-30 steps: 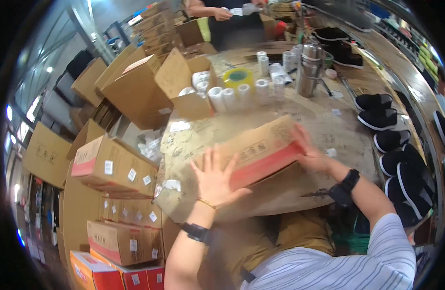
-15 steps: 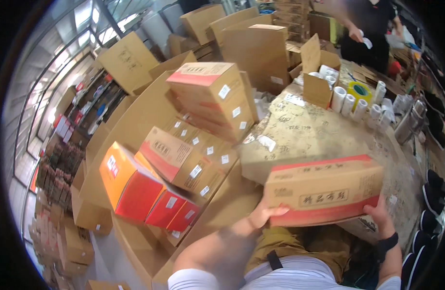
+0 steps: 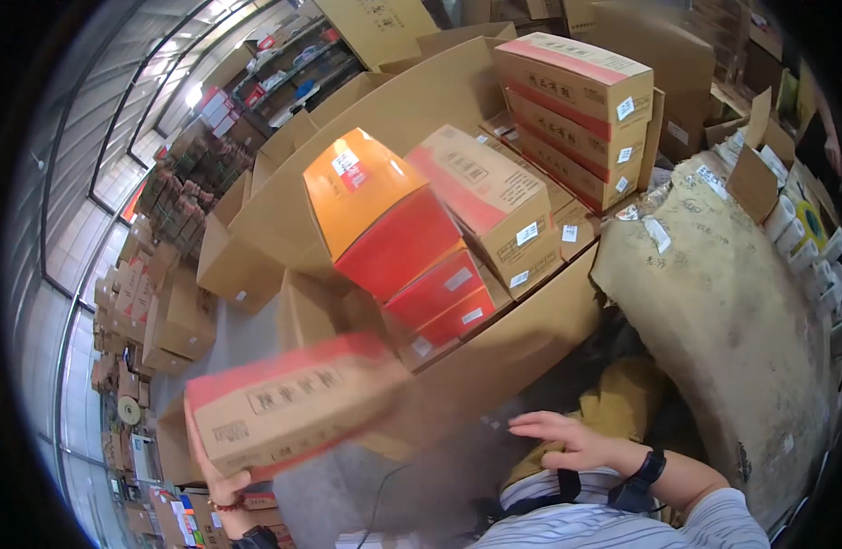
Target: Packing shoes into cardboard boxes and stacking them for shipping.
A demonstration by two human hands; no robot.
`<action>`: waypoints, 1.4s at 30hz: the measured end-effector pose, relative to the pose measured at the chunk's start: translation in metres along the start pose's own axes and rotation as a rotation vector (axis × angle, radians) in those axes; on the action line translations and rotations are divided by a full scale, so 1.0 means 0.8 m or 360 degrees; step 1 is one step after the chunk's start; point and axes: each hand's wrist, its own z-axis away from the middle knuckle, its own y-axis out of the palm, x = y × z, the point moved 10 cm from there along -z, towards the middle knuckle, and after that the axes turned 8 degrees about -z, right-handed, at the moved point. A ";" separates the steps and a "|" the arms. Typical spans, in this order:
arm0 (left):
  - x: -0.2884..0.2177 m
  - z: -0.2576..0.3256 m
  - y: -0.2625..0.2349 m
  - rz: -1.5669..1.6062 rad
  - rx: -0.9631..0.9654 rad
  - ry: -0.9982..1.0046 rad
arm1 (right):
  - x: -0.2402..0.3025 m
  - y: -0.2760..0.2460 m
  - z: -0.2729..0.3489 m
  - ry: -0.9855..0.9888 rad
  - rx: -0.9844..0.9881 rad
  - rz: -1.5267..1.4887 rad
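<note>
Brown-and-red box (image 3: 297, 403), earlier held in both hands over the table (image 3: 705, 274) at three o'clock, has been swung toward half past seven; its outer end is gripped by the left hand (image 3: 218, 476) alone; the right hand (image 3: 572, 444) has been freed, fingers loosely extended; part of a large carton (image 3: 512, 361) is blocked from view; inside, an orange box (image 3: 371, 201) is stacked at eleven.
</note>
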 end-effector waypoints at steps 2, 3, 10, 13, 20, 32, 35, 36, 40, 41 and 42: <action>-0.036 -0.022 0.002 -0.0206 -0.0121 0.0223 | 0.004 -0.012 0.007 0.0032 -0.0199 0.0013; -0.036 -0.030 0.017 -0.0950 -0.0062 0.0363 | -0.003 -0.019 0.018 0.0108 -0.0233 0.0083; 0.212 -0.095 0.250 -0.1409 0.0786 0.0245 | -0.002 -0.036 0.081 0.0260 -0.0388 0.0365; 0.289 -0.078 0.289 -0.1471 0.0801 0.0243 | -0.010 -0.044 0.107 0.0401 -0.0588 0.0260; 0.318 -0.057 0.318 -0.1766 0.0999 0.0191 | 0.002 -0.051 0.064 0.0206 -0.0489 0.0405; -0.018 0.201 0.723 -0.0160 0.1820 0.1173 | 0.046 -0.089 0.238 0.0161 -0.1179 0.0550; 0.019 0.266 0.795 -0.1095 0.2530 0.1015 | 0.057 -0.075 0.327 0.0215 -0.1627 0.0567; 0.035 0.269 0.812 -0.0697 0.2312 0.1490 | 0.056 -0.071 0.353 0.0174 -0.1785 0.0499; 0.015 0.314 0.838 -0.0904 0.2622 0.1888 | 0.020 -0.044 0.460 0.0199 -0.2401 0.0128; 0.039 0.322 0.840 -0.0891 0.2968 0.1610 | 0.005 -0.038 0.472 0.0280 -0.2454 0.0027; 0.045 0.337 0.833 -0.0891 0.3304 0.1291 | 0.008 -0.034 0.483 0.0264 -0.2524 0.0007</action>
